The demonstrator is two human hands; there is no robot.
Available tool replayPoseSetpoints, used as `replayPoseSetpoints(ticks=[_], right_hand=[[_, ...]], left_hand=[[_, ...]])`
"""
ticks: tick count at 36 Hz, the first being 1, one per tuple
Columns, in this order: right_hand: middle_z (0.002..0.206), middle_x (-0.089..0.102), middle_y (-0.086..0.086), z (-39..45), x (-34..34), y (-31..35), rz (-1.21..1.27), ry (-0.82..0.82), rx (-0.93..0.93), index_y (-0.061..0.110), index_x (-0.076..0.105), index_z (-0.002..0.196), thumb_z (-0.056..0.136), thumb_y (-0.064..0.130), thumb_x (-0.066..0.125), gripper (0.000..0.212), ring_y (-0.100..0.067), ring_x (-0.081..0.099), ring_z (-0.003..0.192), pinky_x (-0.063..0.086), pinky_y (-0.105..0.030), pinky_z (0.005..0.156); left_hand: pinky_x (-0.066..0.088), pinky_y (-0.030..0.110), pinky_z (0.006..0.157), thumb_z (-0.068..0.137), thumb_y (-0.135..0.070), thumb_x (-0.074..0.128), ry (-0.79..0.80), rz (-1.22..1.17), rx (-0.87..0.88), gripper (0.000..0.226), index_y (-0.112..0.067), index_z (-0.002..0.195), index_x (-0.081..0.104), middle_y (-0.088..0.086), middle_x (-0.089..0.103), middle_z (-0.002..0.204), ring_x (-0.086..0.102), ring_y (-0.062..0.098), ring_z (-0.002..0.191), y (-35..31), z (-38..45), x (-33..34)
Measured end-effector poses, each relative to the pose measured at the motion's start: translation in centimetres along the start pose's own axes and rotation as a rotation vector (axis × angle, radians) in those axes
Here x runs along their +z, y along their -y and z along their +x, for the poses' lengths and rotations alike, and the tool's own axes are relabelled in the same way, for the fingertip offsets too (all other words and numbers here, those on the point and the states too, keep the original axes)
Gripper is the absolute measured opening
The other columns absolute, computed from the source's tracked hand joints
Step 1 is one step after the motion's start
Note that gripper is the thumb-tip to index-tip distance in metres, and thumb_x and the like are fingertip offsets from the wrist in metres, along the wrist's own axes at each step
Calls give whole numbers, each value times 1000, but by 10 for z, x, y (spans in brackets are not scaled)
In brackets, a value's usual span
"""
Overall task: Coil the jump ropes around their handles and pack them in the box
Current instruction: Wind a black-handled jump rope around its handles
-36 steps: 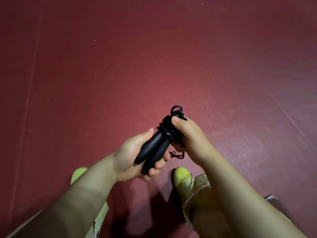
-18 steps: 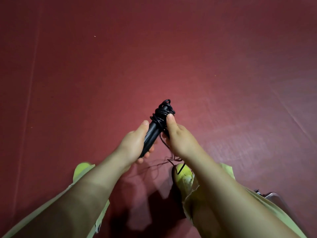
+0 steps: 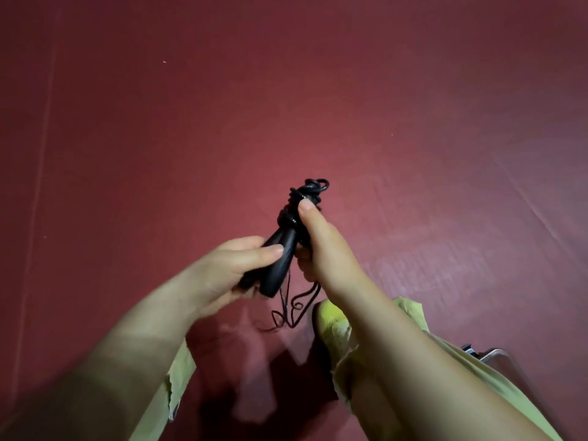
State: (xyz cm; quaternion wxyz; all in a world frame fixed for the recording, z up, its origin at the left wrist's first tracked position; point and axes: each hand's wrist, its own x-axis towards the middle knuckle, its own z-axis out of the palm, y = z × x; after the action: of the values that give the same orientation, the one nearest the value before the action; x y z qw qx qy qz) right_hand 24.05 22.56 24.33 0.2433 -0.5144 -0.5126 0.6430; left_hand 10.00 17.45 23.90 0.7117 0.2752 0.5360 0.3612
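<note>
A: so what's the left hand (image 3: 222,272) doing?
B: clenched round the butt ends of two smooth black tapered handles (image 3: 280,262). Right hand (image 3: 321,253) pinches the thin glossy rope (image 3: 305,198) wound at their top.
A: pointing where?
B: up and away over the red floor (image 3: 413,122), slightly right, loose end dangling.

Bare forearms, pale green frayed-hem trousers (image 3: 346,361), yellow-green shoe (image 3: 329,316).

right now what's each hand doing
Left hand: grips the black handles.
Right hand: pinches the coiled rope at the handles' top.
</note>
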Motion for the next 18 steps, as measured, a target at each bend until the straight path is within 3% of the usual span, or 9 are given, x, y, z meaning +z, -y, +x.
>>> replayPoseSetpoints(ticks=[2, 4, 7, 10, 14, 16, 18], right_hand=[[55, 38, 2, -1, -1, 4, 156, 36, 7, 23, 53, 68, 72, 66, 44, 44, -10, 31, 42, 19, -26, 45], [53, 42, -1, -1, -2, 5, 266, 78, -25, 15, 53, 77, 74, 60, 41, 46, -12, 37, 43, 26, -24, 43], [54, 53, 4, -2, -3, 6, 379, 136, -43, 13, 54, 83, 75, 53, 40, 44, -9, 48, 46, 38, -19, 44], [55, 53, 7, -3, -1, 8, 358, 175, -68, 16, 51, 84, 77, 53, 38, 40, -4, 47, 43, 37, -17, 41], [56, 41, 0, 0, -3, 8, 143, 193, -38, 11, 51, 91, 82, 69, 31, 62, -11, 35, 44, 27, -24, 45], [52, 43, 0, 0, -5, 8, 17, 185, -22, 9, 54, 86, 86, 78, 25, 75, -14, 36, 46, 29, -27, 48], [48, 43, 2, -3, -6, 10, -121, 160, -35, 7, 52, 71, 88, 71, 15, 75, -13, 38, 44, 31, -27, 48]], left_hand=[[51, 40, 79, 61, -48, 78, 325, -214, -132, 46, -11, 89, 75, 11, 71, 84, 66, 23, 74, 4, -4, -3], [50, 45, 89, 72, -63, 66, 643, -391, -165, 67, -5, 107, 70, 14, 71, 98, 68, 27, 88, 12, -3, -2], [48, 46, 91, 88, -64, 45, 858, -630, -150, 76, 4, 121, 55, 17, 67, 102, 65, 29, 91, 20, -1, 3], [51, 34, 70, 89, -65, 40, 895, -753, -191, 73, 2, 114, 56, 11, 61, 85, 60, 19, 65, 22, -2, 2], [42, 23, 49, 86, -66, 34, 798, -733, -288, 68, -5, 100, 60, 3, 55, 71, 44, 9, 48, 15, -4, -5], [37, 20, 43, 86, -66, 35, 686, -689, -315, 66, -7, 93, 62, 1, 52, 66, 35, 7, 44, 9, -8, -4], [29, 16, 38, 85, -68, 33, 511, -591, -328, 66, -10, 83, 62, 0, 47, 61, 33, 5, 39, 3, -11, -2]])
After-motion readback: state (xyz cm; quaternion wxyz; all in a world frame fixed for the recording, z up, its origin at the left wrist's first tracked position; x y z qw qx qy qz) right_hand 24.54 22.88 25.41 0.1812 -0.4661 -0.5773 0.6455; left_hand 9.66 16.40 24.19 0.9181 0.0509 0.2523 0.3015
